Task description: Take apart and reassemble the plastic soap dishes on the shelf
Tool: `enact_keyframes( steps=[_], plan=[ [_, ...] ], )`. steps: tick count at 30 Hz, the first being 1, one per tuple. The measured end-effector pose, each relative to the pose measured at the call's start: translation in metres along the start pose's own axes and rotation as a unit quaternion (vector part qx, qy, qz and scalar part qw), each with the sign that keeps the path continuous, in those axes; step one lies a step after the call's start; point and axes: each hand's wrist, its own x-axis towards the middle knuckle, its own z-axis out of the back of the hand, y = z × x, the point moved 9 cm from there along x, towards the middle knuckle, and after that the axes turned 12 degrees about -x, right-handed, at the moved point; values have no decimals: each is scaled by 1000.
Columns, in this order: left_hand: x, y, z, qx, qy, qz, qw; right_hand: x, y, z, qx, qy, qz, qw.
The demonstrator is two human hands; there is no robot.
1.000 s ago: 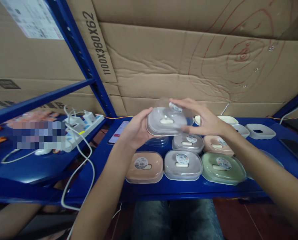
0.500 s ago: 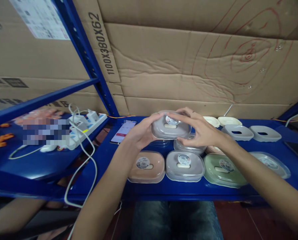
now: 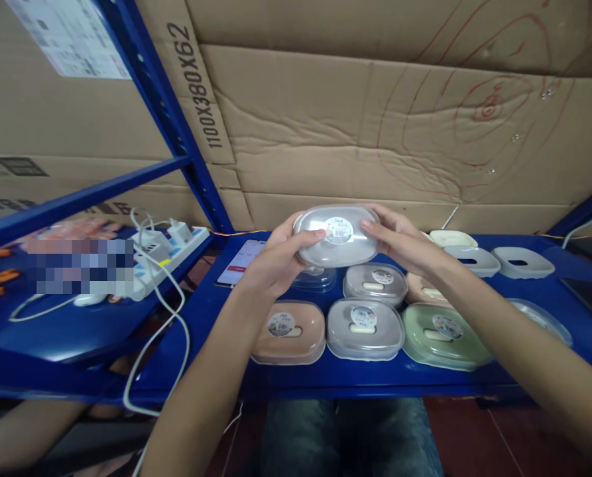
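Observation:
I hold a grey soap box with a clear lid (image 3: 336, 236) above the blue shelf (image 3: 355, 377), tilted with its round label toward me. My left hand (image 3: 276, 262) grips its left end and my right hand (image 3: 400, 242) grips its right end. Below it on the shelf lie a clear lid (image 3: 315, 278) and a second grey box (image 3: 375, 283). In the front row sit a pink box (image 3: 288, 331), a grey box (image 3: 364, 328) and a green box (image 3: 445, 334).
Open white and grey trays (image 3: 522, 262) stand at the back right. A phone (image 3: 240, 263) lies at the left of the shelf. A power strip (image 3: 169, 255) with white cables sits on the left shelf. Cardboard (image 3: 375, 119) walls the back. A blue upright (image 3: 171, 119) stands left.
The held box has risen a little and tipped its top toward me. My right hand has shifted from the box's top to its right end.

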Motion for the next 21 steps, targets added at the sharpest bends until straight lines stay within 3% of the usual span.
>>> enact_keyframes(
  steps=[5, 7, 10, 14, 21],
  plan=[
    [4, -3, -1, -10, -3, -38, 999, 17, -15, 1, 123, -34, -51, 991],
    [6, -7, 9, 2, -46, -54, 997, 28, -27, 13, 127, -73, -66, 987],
    [4, -16, 30, 25, -128, -70, 989, 41, -63, 46, 66, -156, -146, 975],
    [2, -25, 38, 24, -140, -70, 987, 42, -117, 80, -84, -200, -281, 935],
    [0, -30, 32, 36, -116, -73, 990, 50, -165, 77, -206, -165, -337, 904]
  ],
)
